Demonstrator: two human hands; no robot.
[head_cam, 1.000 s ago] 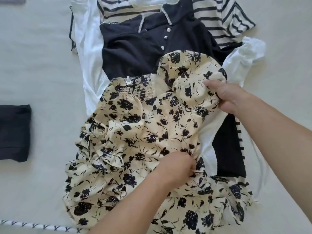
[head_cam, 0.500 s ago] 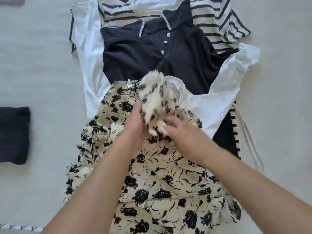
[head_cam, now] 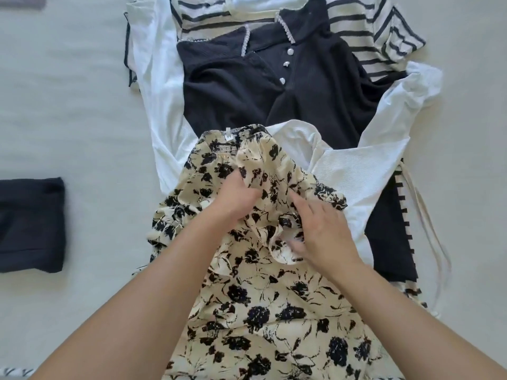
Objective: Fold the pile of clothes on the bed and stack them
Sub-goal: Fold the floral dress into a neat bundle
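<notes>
Left of frame: folded dark garment [head_cam: 30,224]. Centre: floral dress [head_cam: 263,311] under both hands. Left hand [head_cam: 236,198] gripping its bunched top; right hand [head_cam: 321,229] spread flat beside. Sleeve, raised earlier, now lowered.

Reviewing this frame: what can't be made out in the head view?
- Floral garment: lower part cut off by the bottom edge; middle hidden under both forearms.
- Right hand: thumb side motion-blurred, so its grip is unclear.
- Left hand: fingertips buried in a fold.
- Striped top: collar cut off by the top edge.
- Dark folded item: cut off by the left edge.
</notes>
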